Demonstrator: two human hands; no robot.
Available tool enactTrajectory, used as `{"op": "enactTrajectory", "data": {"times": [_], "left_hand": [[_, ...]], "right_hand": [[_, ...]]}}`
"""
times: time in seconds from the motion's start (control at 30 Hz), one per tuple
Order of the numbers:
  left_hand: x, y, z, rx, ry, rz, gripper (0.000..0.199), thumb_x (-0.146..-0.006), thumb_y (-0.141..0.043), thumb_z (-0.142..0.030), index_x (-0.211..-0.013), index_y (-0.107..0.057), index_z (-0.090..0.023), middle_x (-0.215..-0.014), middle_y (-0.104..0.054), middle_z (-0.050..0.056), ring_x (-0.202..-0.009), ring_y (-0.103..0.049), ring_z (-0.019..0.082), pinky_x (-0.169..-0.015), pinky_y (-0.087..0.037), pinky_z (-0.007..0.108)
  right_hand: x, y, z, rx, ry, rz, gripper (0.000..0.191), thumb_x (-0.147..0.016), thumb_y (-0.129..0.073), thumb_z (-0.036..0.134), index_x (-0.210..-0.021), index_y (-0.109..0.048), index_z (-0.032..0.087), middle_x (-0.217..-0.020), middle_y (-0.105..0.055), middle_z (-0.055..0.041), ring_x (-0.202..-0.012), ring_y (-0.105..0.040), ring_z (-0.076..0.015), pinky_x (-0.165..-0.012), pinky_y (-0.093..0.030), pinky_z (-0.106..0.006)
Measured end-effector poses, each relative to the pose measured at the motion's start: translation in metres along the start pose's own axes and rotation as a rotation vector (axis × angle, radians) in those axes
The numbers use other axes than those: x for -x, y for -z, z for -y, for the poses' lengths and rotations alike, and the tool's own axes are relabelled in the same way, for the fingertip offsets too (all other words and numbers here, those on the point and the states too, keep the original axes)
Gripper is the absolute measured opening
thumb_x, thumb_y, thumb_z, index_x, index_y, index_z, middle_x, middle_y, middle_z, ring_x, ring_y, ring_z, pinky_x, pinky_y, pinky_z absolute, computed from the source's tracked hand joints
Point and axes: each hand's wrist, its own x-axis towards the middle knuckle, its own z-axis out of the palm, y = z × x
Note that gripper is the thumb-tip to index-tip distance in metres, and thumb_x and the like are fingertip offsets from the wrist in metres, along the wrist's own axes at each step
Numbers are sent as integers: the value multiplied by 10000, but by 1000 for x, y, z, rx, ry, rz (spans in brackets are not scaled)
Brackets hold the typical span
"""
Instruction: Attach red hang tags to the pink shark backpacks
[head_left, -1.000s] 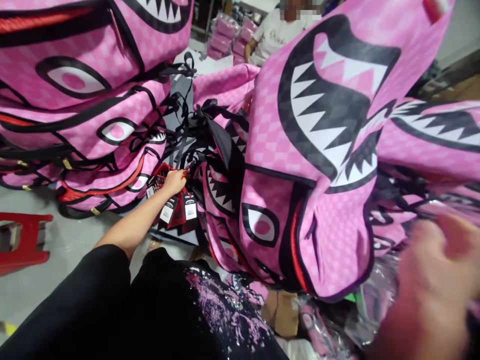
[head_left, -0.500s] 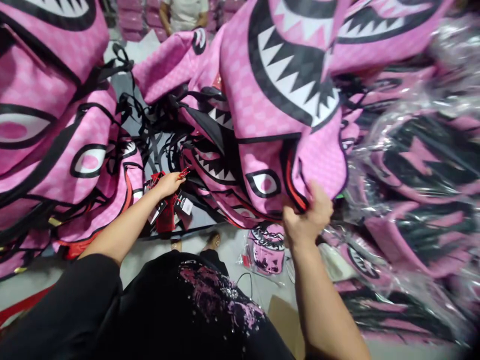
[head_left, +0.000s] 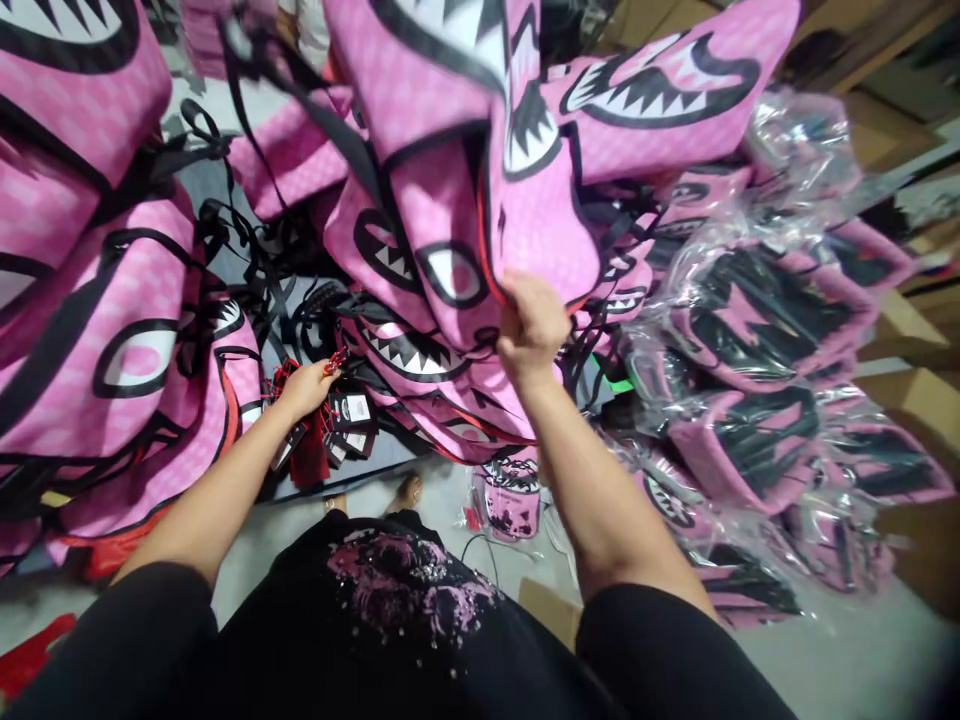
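Note:
My right hand (head_left: 536, 325) grips the lower edge of a pink shark-print bag (head_left: 551, 240), beside its red-trimmed opening. The bag hangs raised and bunched, with black-outlined white teeth and an eye showing. My left hand (head_left: 309, 388) is closed at the side of the pile, with something shiny and red at its fingertips that I cannot make out. Just below it are hang tags (head_left: 351, 425) with black and white faces and red cords. Under the lifted bag lie more pink shark-print bags (head_left: 412, 355).
Another heap of pink bags (head_left: 142, 300) rises on the left. At right, pink-and-black bags in clear plastic (head_left: 750, 310) are stacked, with cardboard boxes (head_left: 919, 410) beyond. A pink pouch-like item (head_left: 512, 500) lies on the floor near my feet. Black straps (head_left: 225, 215) tangle between the heaps.
My right hand has lifted the pink bag higher and somewhat left, swinging its strap up. My left hand stays by the tags. The view has shifted right, showing more of the plastic-wrapped stack.

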Motion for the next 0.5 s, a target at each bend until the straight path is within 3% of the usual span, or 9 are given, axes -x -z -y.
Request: {"op": "enactTrajectory", "data": {"times": [0.07,0.13,0.23,0.37,0.5], "left_hand": [[5,-3,2,28,-13,21,289,-920,-453,-402,-941,-646,-188,-882,-726,67,-834,-668,225,-737,-447,274],[7,-4,4,42,-12,22,299,-916,-447,-426,-905,-633,-192,-831,-714,58,-806,-664,222,-725,-442,275],[3,-6,2,21,24,-2,330,-897,-456,-468,-861,-619,-184,-802,-698,83,-797,-658,255,-702,-434,300],[-2,-16,-7,-25,45,-19,326,-863,-494,-470,-806,-624,-176,-756,-688,97,-752,-652,271,-669,-435,310],[13,-12,-23,-9,16,-98,378,-912,-365,-412,-905,-654,-167,-734,-694,68,-733,-661,222,-700,-471,293]], "right_hand": [[22,-6,-2,-30,64,11,333,-971,-364,265,-1114,-641,148,-1138,-711,-96,-1128,-630,-136,-990,-499,-316],[23,2,-13,-60,73,-44,323,-972,-388,296,-1115,-641,154,-1132,-708,-99,-1111,-643,-174,-974,-511,-367],[-8,24,-34,-100,-11,9,302,-958,-454,351,-1141,-634,193,-1162,-690,-86,-1133,-630,-238,-984,-496,-455],[-53,33,-48,-114,-99,172,279,-949,-502,389,-1150,-632,246,-1182,-682,-64,-1147,-600,-207,-1024,-462,-389],[-53,31,-57,-215,-67,221,401,-941,-497,521,-1207,-608,242,-1223,-662,-52,-1189,-581,-216,-1049,-452,-388]]}}
